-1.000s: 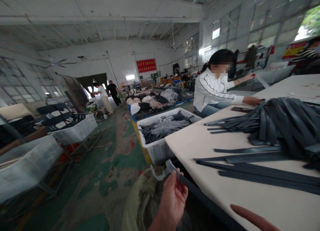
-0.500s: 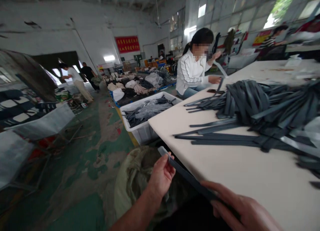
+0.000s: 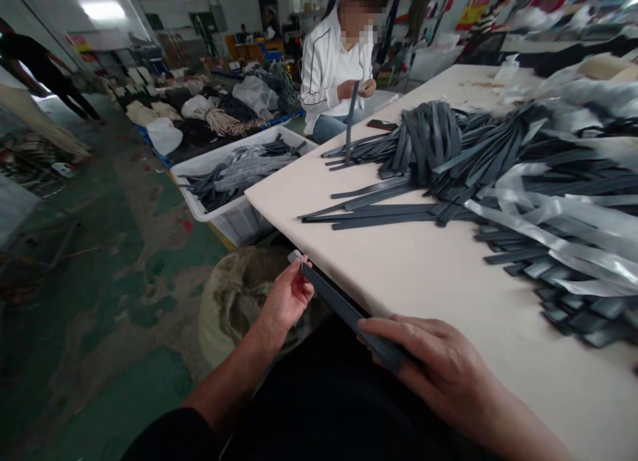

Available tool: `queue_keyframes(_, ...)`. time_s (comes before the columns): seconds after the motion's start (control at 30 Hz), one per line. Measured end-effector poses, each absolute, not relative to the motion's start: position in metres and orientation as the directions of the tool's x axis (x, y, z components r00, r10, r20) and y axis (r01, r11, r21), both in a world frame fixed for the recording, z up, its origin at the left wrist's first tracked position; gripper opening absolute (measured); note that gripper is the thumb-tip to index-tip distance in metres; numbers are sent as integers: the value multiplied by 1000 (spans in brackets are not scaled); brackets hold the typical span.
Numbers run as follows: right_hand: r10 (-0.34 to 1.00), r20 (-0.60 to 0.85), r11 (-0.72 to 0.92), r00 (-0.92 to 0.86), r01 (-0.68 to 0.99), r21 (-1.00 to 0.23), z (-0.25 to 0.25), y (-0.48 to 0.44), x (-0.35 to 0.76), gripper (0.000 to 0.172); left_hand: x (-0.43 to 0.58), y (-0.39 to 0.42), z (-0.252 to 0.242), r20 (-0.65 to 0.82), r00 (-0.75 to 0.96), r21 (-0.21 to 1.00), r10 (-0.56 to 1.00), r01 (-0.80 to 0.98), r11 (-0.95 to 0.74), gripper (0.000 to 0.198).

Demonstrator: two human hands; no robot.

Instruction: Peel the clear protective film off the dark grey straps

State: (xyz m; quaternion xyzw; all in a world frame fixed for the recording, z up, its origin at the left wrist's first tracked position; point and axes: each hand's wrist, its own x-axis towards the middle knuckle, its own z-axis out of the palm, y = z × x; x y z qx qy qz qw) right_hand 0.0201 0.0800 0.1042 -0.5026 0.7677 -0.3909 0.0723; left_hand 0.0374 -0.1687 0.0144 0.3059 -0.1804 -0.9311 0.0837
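Observation:
A dark grey flat strip [image 3: 333,299] runs slantwise between my two hands, just off the near edge of the table. My left hand [image 3: 288,293] pinches its far end, where a pale, clear-looking tip sticks out past the thumb. Further down, my right hand [image 3: 433,355] is closed around the strip, fingers laid along its upper face and thumb beneath. Its near end is hidden by my right palm. On the cream table [image 3: 389,275] lies a big heap of similar grey strips [image 3: 433,142], some in bundles.
Clear plastic film [image 3: 563,242] lies over strips at the right. A white bin [image 3: 239,215] of strips stands beyond the table corner, and a pale green sack [image 3: 219,308] sits below. Across the table, a co-worker in a white jacket [image 3: 323,69] holds another strip.
The view has tilted down and swung right. My hands keep hold of the strip, and the right hand's grip shows more clearly. The co-worker's hands have come together around an upright strip.

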Motion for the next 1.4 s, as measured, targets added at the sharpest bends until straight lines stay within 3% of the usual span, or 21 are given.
queue_keyframes(0.13,-809,469,136,-355,-889,-437,101,65,18,24,40,-162,9,-570,-791,372,-223,-7,-928,6)
queue_keyframes(0.27,-818,485,166,-308,-935,-314,87,43,9,29,44,-160,3,-584,-786,399,-204,-59,-915,8)
queue_keyframes(0.4,-786,525,191,-328,-935,-299,61,22,-6,25,54,-149,-4,-471,-874,493,-120,-148,-857,15)
queue_keyframes(0.5,-790,556,95,-259,-947,-307,51,13,-13,22,64,-136,-3,-344,-932,552,-115,-102,-827,12)
queue_keyframes(0.57,-784,578,19,-225,-940,-341,53,12,-13,22,69,-132,4,-308,-947,530,-88,-94,-843,12)
queue_keyframes(0.7,-784,547,-22,-294,-867,-497,69,24,-6,21,67,-139,22,-337,-941,450,-6,-155,-879,40)
queue_keyframes(0.8,-849,411,-39,-332,-735,-677,79,42,2,21,51,-169,25,-450,-877,382,-170,-18,-924,46)
queue_keyframes(0.93,-928,148,76,-341,-566,-821,76,68,14,20,27,-239,21,-503,-674,460,-540,320,-828,38)
queue_keyframes(1.03,-927,-19,205,-374,-465,-862,61,79,21,20,22,-281,27,-400,-538,590,-742,468,-658,29)
queue_keyframes(1.13,-903,-109,279,-416,-373,-885,49,77,24,21,27,-283,33,-183,-523,744,-833,480,-465,18)
queue_keyframes(1.23,-862,-83,243,-500,-263,-934,51,68,18,22,35,-249,29,-63,-743,846,-666,315,-430,29)
queue_keyframes(1.33,-785,29,80,-618,-147,-986,59,61,3,25,47,-207,18,-97,-953,891,-287,46,-452,36)
queue_keyframes(1.4,-710,79,-41,-699,-71,-997,63,60,-12,25,55,-185,9,-159,-987,902,-35,-131,-410,34)
